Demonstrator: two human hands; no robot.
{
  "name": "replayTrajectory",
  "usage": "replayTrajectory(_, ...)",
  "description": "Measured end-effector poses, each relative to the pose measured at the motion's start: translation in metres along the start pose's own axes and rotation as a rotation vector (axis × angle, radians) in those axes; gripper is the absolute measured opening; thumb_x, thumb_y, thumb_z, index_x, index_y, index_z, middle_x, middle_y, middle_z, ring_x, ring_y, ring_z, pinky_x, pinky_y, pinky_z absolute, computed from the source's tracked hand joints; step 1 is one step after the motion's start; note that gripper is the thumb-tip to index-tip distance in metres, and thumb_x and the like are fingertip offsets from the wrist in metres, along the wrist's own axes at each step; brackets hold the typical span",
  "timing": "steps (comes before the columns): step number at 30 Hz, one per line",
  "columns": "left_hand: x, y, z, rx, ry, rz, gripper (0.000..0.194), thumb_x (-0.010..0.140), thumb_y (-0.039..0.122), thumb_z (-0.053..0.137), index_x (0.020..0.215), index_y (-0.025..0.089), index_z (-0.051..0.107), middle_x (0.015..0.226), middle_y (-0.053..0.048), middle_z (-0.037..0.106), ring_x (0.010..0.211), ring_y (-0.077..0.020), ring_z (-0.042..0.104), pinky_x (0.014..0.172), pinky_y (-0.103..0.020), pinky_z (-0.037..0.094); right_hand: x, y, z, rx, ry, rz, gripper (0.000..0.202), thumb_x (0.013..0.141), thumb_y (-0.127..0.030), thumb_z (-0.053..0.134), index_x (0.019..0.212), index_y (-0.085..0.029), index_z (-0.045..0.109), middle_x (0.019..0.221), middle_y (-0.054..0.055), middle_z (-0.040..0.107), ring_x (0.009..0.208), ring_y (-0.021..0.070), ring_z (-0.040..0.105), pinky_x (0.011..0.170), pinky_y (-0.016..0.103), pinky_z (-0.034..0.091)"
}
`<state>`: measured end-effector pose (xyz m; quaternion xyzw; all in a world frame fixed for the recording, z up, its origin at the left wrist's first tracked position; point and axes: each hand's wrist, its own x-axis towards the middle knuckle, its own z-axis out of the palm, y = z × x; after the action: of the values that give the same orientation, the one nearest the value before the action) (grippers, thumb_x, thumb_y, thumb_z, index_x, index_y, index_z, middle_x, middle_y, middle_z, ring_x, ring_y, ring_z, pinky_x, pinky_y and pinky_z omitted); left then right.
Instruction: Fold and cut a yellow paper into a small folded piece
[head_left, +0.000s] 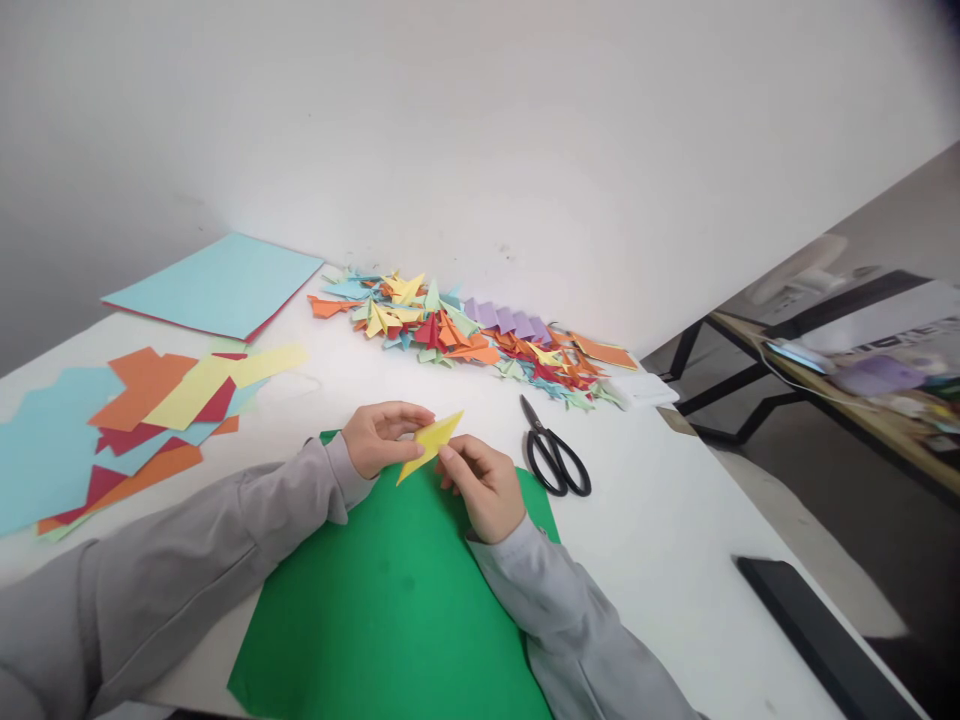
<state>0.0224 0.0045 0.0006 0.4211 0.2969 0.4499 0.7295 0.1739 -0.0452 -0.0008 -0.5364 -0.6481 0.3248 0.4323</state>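
Observation:
A small folded piece of yellow paper (433,443), pointed at both ends, is held tilted above a green mat (390,600). My left hand (381,438) pinches it from the left, thumb in front. On its right side, the thumb and fingers of my right hand (486,488) are closed on it at the edge. Black-handled scissors (553,455) lie on the white table to the right of my right hand, their blades pointing away from me.
Beyond my hands, a long pile of folded coloured paper pieces (450,335) lines the wall. Loose paper strips (150,400) lie at the left, with large light blue sheets (217,285) behind them. A black bar-shaped object (817,635) rests at the right edge.

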Motion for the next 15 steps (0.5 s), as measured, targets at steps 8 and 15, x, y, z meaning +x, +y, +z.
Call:
replayTrajectory(8,-0.004,-0.004,0.004,0.121,-0.031,0.134,0.036,0.044,0.002,0.067,0.079,0.012,0.065,0.081,-0.005,0.059,0.081,-0.0182,0.057,0.07,-0.032,0.048,0.002,0.002,0.002,0.113,0.051,0.058,0.014,0.074,-0.03,0.05,0.075,-0.016,0.054,0.053,-0.003,0.051,0.044,0.0105,0.049,0.04,0.022,0.037)
replayTrajectory(15,-0.009,-0.012,0.006,0.31,-0.116,0.288,0.048,0.049,0.003,0.064,0.095,0.017,0.063,0.092,-0.005,0.045,0.093,-0.02,0.051,0.079,-0.038,0.049,0.001,0.003,0.003,0.068,0.029,0.028,0.01,0.072,-0.026,0.049,0.075,-0.017,0.053,0.052,-0.003,0.051,0.044,0.0112,0.048,0.041,0.023,0.037)
